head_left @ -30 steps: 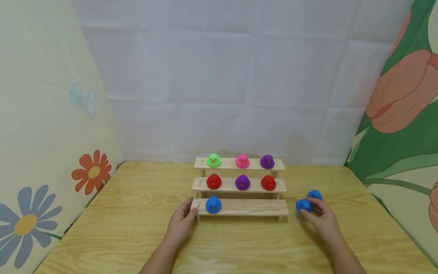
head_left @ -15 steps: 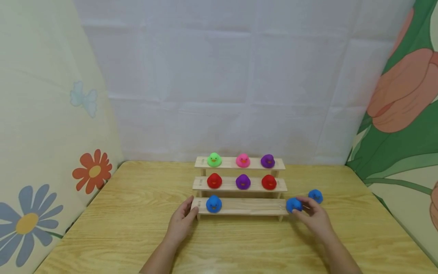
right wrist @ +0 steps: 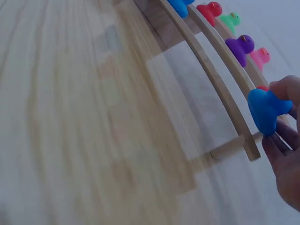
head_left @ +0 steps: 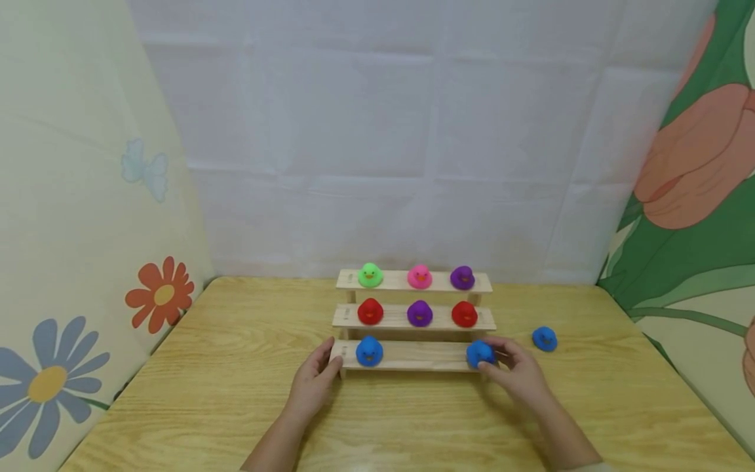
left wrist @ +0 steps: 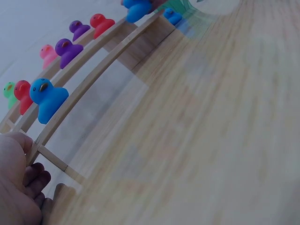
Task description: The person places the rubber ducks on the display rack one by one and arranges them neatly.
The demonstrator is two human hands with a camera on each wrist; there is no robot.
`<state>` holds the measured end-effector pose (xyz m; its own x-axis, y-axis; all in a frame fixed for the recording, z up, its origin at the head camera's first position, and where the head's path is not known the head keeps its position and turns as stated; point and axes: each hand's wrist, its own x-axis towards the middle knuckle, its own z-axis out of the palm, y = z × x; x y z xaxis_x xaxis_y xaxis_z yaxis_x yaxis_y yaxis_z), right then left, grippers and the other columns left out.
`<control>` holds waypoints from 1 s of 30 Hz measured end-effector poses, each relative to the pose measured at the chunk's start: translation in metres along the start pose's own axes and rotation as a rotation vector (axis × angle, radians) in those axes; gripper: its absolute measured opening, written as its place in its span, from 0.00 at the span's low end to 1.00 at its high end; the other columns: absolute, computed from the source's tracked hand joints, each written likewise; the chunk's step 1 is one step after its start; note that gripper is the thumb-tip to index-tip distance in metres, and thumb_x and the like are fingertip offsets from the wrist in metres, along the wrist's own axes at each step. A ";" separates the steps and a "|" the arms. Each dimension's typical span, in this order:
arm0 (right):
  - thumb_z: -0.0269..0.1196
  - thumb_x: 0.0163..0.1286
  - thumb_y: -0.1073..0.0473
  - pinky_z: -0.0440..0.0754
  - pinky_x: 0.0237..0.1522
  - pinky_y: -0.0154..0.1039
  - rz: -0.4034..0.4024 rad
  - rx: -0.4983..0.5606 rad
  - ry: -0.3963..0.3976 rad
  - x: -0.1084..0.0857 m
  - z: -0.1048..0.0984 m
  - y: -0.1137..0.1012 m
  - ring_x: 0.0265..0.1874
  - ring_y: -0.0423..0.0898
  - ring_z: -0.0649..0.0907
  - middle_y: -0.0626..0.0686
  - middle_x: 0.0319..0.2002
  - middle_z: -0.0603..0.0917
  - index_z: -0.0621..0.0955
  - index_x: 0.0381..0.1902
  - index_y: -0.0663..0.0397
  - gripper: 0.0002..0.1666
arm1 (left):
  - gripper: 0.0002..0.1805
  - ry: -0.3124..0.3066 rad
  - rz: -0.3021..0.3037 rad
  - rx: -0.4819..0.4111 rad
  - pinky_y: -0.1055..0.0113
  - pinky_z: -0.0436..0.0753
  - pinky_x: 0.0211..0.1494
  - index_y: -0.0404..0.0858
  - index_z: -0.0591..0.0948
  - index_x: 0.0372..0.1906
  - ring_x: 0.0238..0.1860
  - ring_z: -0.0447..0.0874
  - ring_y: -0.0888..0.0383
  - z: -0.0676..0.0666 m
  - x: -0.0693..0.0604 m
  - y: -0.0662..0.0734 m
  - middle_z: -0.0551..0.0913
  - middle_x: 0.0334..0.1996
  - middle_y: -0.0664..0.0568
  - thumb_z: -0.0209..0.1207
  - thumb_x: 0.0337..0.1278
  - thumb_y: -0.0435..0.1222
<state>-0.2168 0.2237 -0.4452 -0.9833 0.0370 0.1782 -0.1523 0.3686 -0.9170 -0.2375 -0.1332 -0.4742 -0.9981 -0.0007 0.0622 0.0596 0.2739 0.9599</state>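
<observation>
A three-tier wooden stand (head_left: 425,356) bears small rubber ducks. My left hand (head_left: 312,380) grips the left end of its bottom step, thumb above and fingers curled below in the left wrist view. Just beside that hand sits a blue duck (head_left: 369,352). With thumb and fingers, my right hand (head_left: 522,373) pinches another blue duck (right wrist: 265,110) at the right end of the bottom step. Whether that duck's base touches the wood I cannot tell. A third blue duck (head_left: 544,339) lies on the table, right of the stand.
The middle tier carries a red duck (head_left: 370,312), a purple duck (head_left: 420,314) and a second red duck (head_left: 464,314). On top are a green duck (head_left: 370,275), a pink duck (head_left: 420,276) and a purple duck (head_left: 463,278). Behind the wood-grain table (head_left: 236,354) hangs a white cloth (head_left: 377,131).
My right hand has carried a blue duck leftward from beside the other loose one to the right end of the bottom step. The left hand keeps its grip on the stand.
</observation>
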 end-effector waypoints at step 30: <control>0.71 0.59 0.64 0.78 0.63 0.52 -0.065 0.024 -0.203 0.023 0.065 -0.022 0.58 0.60 0.80 0.62 0.55 0.81 0.81 0.52 0.61 0.22 | 0.30 0.010 -0.020 0.009 0.48 0.65 0.74 0.30 0.61 0.73 0.72 0.64 0.40 0.001 0.001 -0.002 0.68 0.69 0.34 0.52 0.72 0.37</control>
<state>-0.2420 0.1561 -0.4437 -0.9709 -0.1744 0.1639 -0.2158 0.3423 -0.9145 -0.2382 -0.1327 -0.4760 -0.9988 -0.0162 0.0463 0.0399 0.2825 0.9585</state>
